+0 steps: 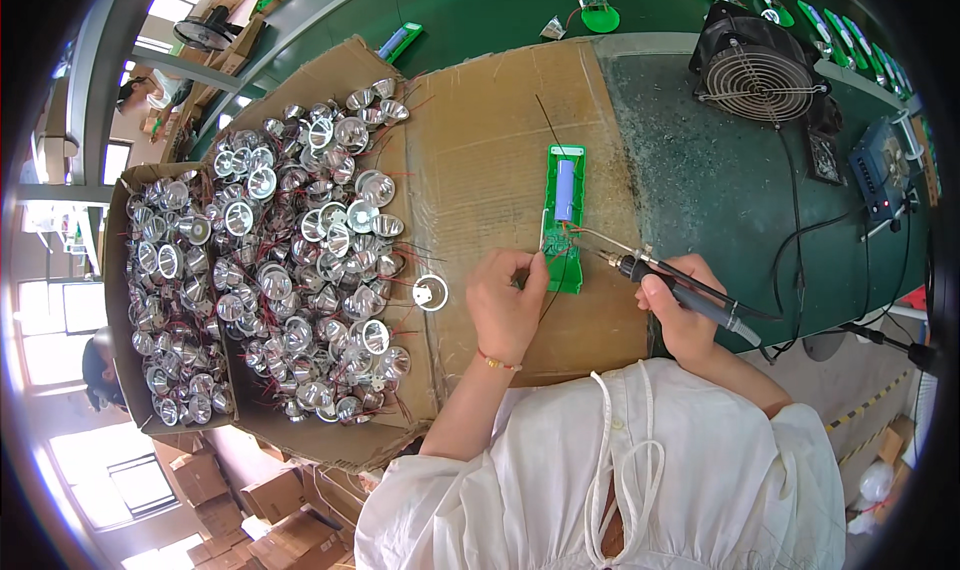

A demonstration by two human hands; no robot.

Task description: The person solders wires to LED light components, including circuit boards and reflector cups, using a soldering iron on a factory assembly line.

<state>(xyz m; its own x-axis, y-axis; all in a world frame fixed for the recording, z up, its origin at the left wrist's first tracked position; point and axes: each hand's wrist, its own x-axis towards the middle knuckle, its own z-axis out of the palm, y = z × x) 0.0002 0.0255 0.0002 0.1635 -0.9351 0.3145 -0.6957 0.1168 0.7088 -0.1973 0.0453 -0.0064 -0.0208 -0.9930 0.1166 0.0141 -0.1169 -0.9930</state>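
Note:
In the middle, a long green plastic housing (565, 276) lies on the brown cardboard. It bears a blue cylindrical battery cell (564, 192) and, nearer me, a small green circuit board (556, 242) with thin wires. My left hand (505, 305) is at the housing's left edge, thumb and forefinger pinched together; what they hold is too small to make out. My right hand (680, 315) is closed around a soldering iron (722, 318), whose tip points left at the board. A thin metal tube (612, 241) runs above the iron toward the same spot. One dark thin strand (547, 118) crosses the housing.
At left, cardboard boxes (335, 455) hold many silver reflector cups (262, 182) with red wires. One white-rimmed cup (430, 292) lies outside them. A black fan (760, 80) and blue soldering station (880, 175) stand right, with black cables. More green housings (600, 15) lie at the back.

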